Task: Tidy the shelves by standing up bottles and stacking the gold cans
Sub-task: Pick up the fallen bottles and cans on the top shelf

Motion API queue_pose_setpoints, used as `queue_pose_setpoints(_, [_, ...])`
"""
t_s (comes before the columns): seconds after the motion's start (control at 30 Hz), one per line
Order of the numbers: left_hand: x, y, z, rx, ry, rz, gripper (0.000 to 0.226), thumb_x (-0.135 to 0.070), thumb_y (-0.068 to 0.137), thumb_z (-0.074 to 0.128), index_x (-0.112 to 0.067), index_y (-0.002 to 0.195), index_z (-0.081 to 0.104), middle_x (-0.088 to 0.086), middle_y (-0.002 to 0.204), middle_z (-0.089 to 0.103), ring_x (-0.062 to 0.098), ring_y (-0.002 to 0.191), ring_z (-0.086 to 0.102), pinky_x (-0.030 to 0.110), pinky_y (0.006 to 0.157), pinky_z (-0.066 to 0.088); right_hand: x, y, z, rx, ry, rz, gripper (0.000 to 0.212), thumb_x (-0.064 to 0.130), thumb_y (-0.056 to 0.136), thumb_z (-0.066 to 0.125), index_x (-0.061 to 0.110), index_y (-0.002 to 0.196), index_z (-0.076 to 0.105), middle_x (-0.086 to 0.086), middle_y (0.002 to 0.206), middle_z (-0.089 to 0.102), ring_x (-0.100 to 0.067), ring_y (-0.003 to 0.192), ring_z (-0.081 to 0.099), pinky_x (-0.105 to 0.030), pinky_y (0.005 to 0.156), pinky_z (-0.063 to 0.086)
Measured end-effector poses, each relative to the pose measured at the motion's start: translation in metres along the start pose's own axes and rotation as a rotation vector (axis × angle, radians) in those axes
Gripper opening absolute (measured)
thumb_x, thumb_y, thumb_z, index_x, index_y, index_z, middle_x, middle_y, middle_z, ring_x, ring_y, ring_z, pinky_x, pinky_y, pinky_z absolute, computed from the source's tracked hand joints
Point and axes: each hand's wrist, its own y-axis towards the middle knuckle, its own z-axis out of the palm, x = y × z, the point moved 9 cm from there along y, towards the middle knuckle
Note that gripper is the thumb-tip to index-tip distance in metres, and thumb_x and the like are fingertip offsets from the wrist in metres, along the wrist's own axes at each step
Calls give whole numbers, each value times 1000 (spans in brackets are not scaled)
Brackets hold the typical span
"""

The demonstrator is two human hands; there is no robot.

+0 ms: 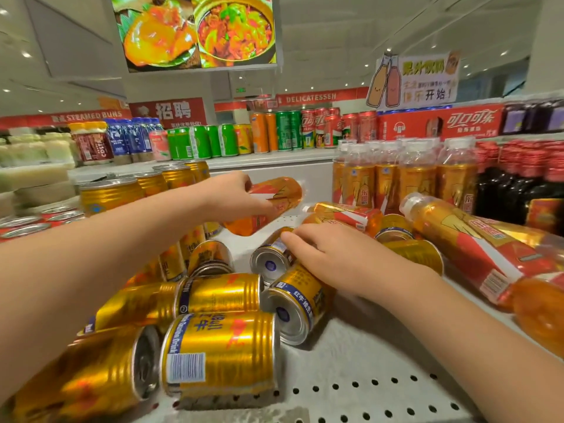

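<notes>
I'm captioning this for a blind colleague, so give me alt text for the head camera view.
A person's left hand grips a tilted orange bottle while the right hand covers a tipped gold can on a white perforated shelf. More gold cans and orange bottles lie scattered around them.

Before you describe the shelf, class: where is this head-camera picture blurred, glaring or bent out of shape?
Head view: the wide lens bows the upper shelf and stretches the edges; the bottom-left gold can is smeared; light streaks glare on the front gold can; the left hand gripping a bottle looks fairly sharp.
</notes>
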Motion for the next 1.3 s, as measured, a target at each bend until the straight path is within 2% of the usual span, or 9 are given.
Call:
queue_pose_setpoints(0.23, [-19,-41,-10,-44,-117,92,81,-77,66,70,-31,130,53,-5,109,67,11,86,67,30,68,58,7,-30,-31,-170,39,-69,39,50,104,35,30,78,57,12,76,58,-4,76,53,-35,68,41])
queue_pose_setpoints(0.33, [-38,-62,-15,-51,-137,110,81,-78,65,69,-35,132,51,-6,112,67,12,88,68,36,77,60,-5,-53,-59,-266,37,-52,29,46,103,40,32,94,65,15,92,64,-6,88,57,-36,77,48])
queue_pose_setpoints(0.47, [-75,-99,-24,-95,-166,149,79,-74,72,70,-35,136,48,-12,114,61,0,85,64,20,63,50,-27,-84,-91,-378,63,-8,27,37,102,46,29,115,67,8,114,66,-9,104,58,-30,84,46])
queue_pose_setpoints(0.53, [-92,-123,-25,-107,-183,141,76,-76,71,69,-39,134,49,-16,114,60,-2,83,64,19,61,48,-31,-100,-98,-402,69,-19,27,32,101,48,26,120,67,6,119,65,-11,110,56,-27,88,43])
queue_pose_setpoints(0.67, [-123,-171,-16,-113,-220,88,63,-82,63,67,-47,115,57,-21,100,70,-1,74,70,28,67,59,-32,-135,-104,-396,118,-74,27,27,101,48,25,122,64,6,115,63,-9,109,54,-24,91,42])
queue_pose_setpoints(0.83, [-143,-214,16,-65,-310,18,61,-77,63,73,-48,114,56,-20,99,72,-2,76,72,31,71,62,-35,-178,-115,-401,150,-171,24,23,100,49,21,119,63,7,107,61,-9,102,56,-29,89,48])
queue_pose_setpoints(1.0, [-162,-241,44,54,-400,53,53,-67,67,80,-58,112,52,-38,104,66,-3,87,71,21,73,60,-40,-201,-117,-340,146,-202,29,28,100,51,21,127,61,5,117,60,-11,110,55,-31,96,47])
queue_pose_setpoints(1.2, [-170,-233,61,52,-408,56,63,-60,71,82,-50,125,51,-33,107,65,-14,95,63,7,71,52,-45,-210,-111,-313,155,-197,29,30,100,49,26,128,57,9,118,58,-8,109,53,-32,95,48])
queue_pose_setpoints(1.3, [-174,-224,60,37,-352,74,67,-58,75,80,-45,133,50,-27,118,61,-16,100,58,2,71,47,-50,-209,-106,-300,131,-186,30,31,101,49,27,130,56,10,117,57,-7,109,51,-31,96,48])
